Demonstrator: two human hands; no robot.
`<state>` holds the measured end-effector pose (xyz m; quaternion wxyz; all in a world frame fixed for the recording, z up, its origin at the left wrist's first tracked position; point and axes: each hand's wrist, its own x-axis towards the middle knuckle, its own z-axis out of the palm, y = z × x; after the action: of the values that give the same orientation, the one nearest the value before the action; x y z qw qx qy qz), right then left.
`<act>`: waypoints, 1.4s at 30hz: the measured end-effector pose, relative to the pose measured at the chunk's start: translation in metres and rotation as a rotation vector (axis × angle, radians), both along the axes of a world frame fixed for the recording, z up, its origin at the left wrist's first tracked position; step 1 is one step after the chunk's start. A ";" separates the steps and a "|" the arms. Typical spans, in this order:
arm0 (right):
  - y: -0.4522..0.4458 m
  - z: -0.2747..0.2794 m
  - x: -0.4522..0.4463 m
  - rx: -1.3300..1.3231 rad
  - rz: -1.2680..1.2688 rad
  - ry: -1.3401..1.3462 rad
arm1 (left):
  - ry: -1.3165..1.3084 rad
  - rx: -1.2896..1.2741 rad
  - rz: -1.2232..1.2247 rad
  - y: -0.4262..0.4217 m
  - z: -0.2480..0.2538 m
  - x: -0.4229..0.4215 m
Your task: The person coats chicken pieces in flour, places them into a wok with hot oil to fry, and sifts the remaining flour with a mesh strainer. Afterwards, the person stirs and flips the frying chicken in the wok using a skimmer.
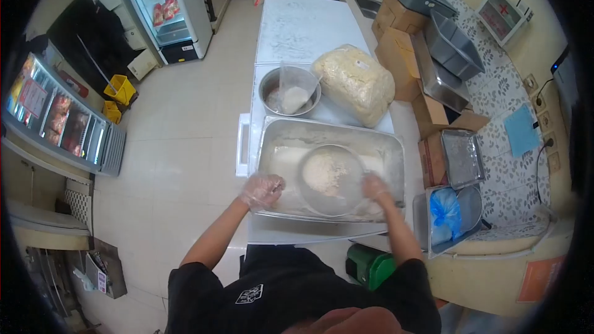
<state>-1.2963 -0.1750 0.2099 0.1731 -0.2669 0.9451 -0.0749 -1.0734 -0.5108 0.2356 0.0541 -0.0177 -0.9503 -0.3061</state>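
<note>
A large metal tray (pixel 396 148) stands in front of me, its inside dusted with pale flour. Within it a round sieve (pixel 346 201) holds a mound of off-white flour (pixel 323 173) with coarser crumbs. My right hand (pixel 374 187), in a clear plastic glove and smeared by motion, grips the sieve at its right edge. At the tray's left rim is my left hand (pixel 263 192), also gloved, with its fingers curled closed; what they hold, if anything, is hidden. Behind the tray a metal pot (pixel 267 86) contains a clear plastic jug (pixel 296 89) with white powder in it.
A big wrapped bag of pale crumbs (pixel 356 83) sits beside the pot on the white chest freezer (pixel 309 25). Cardboard boxes (pixel 396 65) and grey tubs (pixel 455 43) line the right wall. A green bin (pixel 374 266) stands below, right. Display fridges (pixel 167 15) are at left.
</note>
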 end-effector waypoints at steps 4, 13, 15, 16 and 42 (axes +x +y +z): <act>0.094 -0.057 -0.055 -0.038 0.231 -0.129 | 0.081 0.096 -0.011 0.002 0.001 0.006; 0.025 -0.012 -0.014 0.017 -0.103 0.042 | 0.107 0.134 -0.034 0.010 0.002 0.015; 0.001 -0.011 -0.006 0.044 -0.145 0.016 | 0.130 0.128 -0.038 0.011 0.000 0.013; -0.005 -0.012 -0.002 0.059 -0.168 0.003 | 0.142 0.127 -0.040 0.013 -0.002 0.013; 0.054 -0.061 0.048 0.146 -0.457 0.251 | 0.044 -0.077 -0.230 -0.005 -0.020 0.012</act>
<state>-1.2484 -0.1208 0.1491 0.0521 -0.0405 0.9978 -0.0100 -1.0610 -0.5160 0.2155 0.0385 -0.1353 -0.9517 -0.2730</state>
